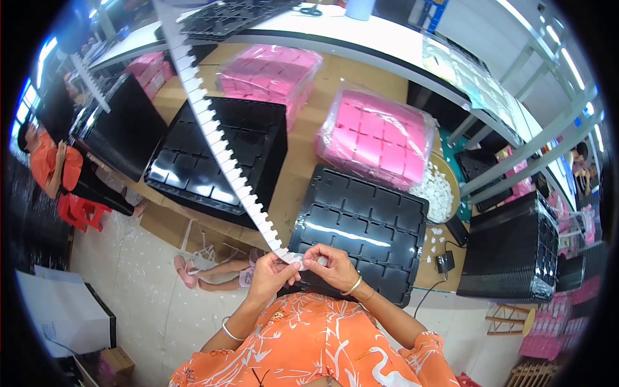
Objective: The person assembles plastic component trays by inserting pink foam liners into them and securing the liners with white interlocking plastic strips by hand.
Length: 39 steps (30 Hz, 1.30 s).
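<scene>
A long white strip with evenly spaced tabs along one edge hangs down from the top of the view to my hands. My left hand pinches its lower end between thumb and fingertips. Close beside it, my right hand is closed with its fingertips on the same end, where a small white piece shows between the fingers. Both hands are over the near left edge of a black plastic tray with moulded square compartments. Fine detail at the fingertips is too small to make out.
Pink trays in clear plastic lie beyond the black tray, beside a round container of small white pieces. Tall black tray stacks stand left and right. A shelf runs across the back. A person sits at far left.
</scene>
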Motion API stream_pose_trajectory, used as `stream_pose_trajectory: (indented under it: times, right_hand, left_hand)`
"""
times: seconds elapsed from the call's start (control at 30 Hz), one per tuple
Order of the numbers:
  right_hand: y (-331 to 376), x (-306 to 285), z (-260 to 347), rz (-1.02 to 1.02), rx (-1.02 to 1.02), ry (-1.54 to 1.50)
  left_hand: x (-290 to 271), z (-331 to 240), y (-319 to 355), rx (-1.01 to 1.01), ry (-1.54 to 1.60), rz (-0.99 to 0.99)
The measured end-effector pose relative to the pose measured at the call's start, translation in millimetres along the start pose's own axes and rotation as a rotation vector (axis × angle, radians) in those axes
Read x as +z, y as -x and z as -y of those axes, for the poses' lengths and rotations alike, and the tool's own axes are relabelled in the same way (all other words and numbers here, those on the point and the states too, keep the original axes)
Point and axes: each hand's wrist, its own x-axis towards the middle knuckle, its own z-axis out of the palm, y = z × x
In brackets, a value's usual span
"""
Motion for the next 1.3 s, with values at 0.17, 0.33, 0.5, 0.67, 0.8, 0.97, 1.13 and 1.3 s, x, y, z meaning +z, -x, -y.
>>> stream_pose_trajectory:
  times: [0.17, 0.33, 0.5, 0.67, 0.8, 0.97, 1.13, 1.3]
  right_hand:
    - [17.0, -10.7, 28.0, -0.094, -0.145, 0.152]
    - [57.7, -67.6, 42.1, -0.086, -0.141, 0.179]
    - [135.2, -147.7, 31.5, -0.101, 0.054, 0.525]
    - [175.5, -148.3, -6.2, -0.071, 0.217, 0.654]
    - [169.9, -142.5, -26.7, -0.198, 0.120, 0.749]
    - [172.0, -141.1, -41.3, -0.239, 0.041, 0.819]
    - [171.5, -142.5, -34.9, -0.239, 0.063, 0.812]
    - [169.7, -142.7, -41.7, -0.186, 0.036, 0.840]
  left_hand:
    - [14.6, -0.2, -3.7, -0.028, 0.017, -0.049]
    - [8.4, 15.0, -7.4, -0.073, 0.005, -0.170]
    - [-37.6, 42.9, 10.4, -0.029, -0.152, -0.309]
    - [-115.0, 57.0, 24.5, 0.021, -0.295, -0.530]
    - [-242.2, 113.7, 27.2, 0.219, -0.600, -0.628]
    - [-217.0, 82.1, 40.6, -0.036, -0.644, -0.462]
    - [-120.2, 46.2, 44.7, -0.245, -0.562, -0.240]
    - [-61.0, 27.0, 30.6, -0.224, -0.261, 0.094]
